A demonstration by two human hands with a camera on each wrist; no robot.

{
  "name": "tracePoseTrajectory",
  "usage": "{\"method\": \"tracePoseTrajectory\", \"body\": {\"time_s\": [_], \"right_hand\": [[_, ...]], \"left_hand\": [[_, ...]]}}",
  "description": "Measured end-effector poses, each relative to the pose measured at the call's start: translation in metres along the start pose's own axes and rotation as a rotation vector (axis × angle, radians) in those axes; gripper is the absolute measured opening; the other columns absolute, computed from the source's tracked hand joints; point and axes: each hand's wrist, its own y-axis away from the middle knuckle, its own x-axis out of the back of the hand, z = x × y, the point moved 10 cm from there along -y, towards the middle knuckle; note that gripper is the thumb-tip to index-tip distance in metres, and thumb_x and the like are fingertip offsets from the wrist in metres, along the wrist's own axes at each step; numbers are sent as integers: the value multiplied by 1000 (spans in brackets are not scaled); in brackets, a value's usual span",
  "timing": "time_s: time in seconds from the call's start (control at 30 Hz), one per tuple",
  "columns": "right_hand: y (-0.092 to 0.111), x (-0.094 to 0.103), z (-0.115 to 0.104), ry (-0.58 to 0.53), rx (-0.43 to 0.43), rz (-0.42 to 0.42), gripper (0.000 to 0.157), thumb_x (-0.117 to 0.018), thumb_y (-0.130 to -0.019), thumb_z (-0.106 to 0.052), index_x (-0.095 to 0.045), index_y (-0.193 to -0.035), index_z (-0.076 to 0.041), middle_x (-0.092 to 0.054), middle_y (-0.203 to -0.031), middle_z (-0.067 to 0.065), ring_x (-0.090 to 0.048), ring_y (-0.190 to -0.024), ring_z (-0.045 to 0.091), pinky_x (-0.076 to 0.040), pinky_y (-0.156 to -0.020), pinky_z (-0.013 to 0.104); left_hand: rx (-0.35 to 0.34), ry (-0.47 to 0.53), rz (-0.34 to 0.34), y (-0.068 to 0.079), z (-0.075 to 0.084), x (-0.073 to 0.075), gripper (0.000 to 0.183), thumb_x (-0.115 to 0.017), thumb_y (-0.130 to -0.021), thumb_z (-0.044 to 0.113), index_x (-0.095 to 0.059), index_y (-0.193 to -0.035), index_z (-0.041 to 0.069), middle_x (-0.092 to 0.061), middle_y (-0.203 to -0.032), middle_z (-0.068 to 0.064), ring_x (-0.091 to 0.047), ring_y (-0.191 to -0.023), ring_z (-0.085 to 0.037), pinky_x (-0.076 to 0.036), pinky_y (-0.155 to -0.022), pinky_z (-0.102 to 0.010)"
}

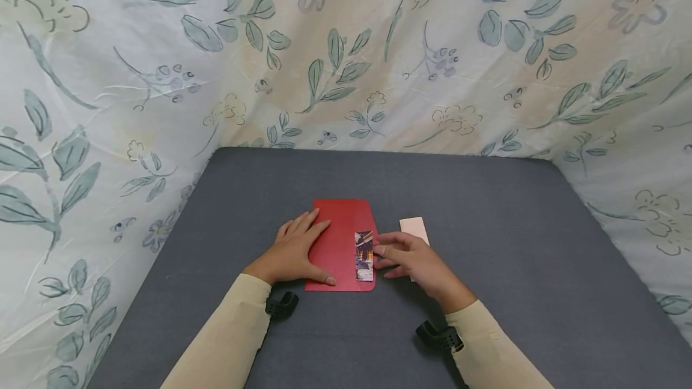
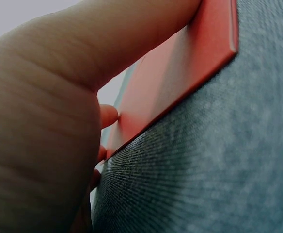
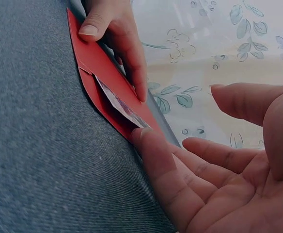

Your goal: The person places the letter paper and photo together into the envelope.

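Left grip (image 1: 294, 252) is lying splayed on the red envelope (image 1: 339, 233), likely steadying it against the bench (image 1: 486, 209), while right grip (image 1: 413, 258), fingers extended, clasping nothing, is touching the picture card (image 1: 364, 257) at the envelope's mouth.

Envelope (image 1: 340, 239) on table (image 1: 486, 209), card (image 1: 364, 260) at its right end, slip (image 1: 414, 228) farther right.

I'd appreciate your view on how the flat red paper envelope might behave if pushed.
The envelope looks thin, so it is probably light; lying flat, it would likely slide rather than tip. The colourful printed card protruding from its opening might shift.
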Motion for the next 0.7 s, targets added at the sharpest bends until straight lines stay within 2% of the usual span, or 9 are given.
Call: {"method": "tracePoseTrajectory", "body": {"time_s": [0.37, 0.7], "right_hand": [[-5, -3, 11, -20, 3, -29, 54, -67, -91, -31, -51, -134, -3, -59, -125, 16, -64, -101, 33, -54, -77, 44], [-6, -11, 11, -99, 29, -98, 52, -63, -94, -25, -46, -137, 0, -54, -131, 18, -61, -105, 36, -53, -77, 46]], "left_hand": [[-9, -3, 1, 0, 4, -2, 124, -65, -49, 86, -30, -152, 26, -12, -158, -2, -8, -141, -22, -10, -107, -52], [-17, -12, -4, -2, 6, -5, 124, -64, -49, 87, -29, -152, 28, -11, -158, -1, -7, -141, -21, -10, -108, -51]]}}
